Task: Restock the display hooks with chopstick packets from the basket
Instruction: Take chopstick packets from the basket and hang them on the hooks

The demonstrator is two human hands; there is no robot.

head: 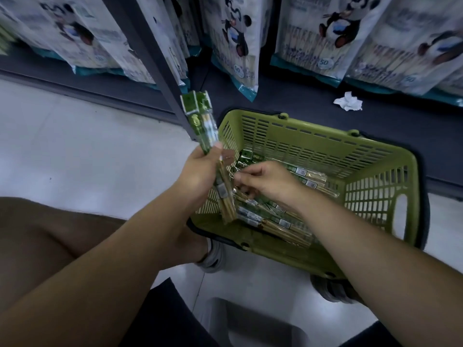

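Chopstick packets (274,221) in basket (313,139), basket before shelf (288,103)

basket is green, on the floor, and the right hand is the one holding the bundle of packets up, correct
Not quite. In the head view it is the left hand that grips the bundle of packets and holds it up. The right hand is down among the loose packets. The basket is green and on the floor, as you said.

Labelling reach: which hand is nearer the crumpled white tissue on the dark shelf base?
Right. Right hand is below-left of the tissue, over the green plastic basket; left hand, gripping chopstick packets, lies farther left.
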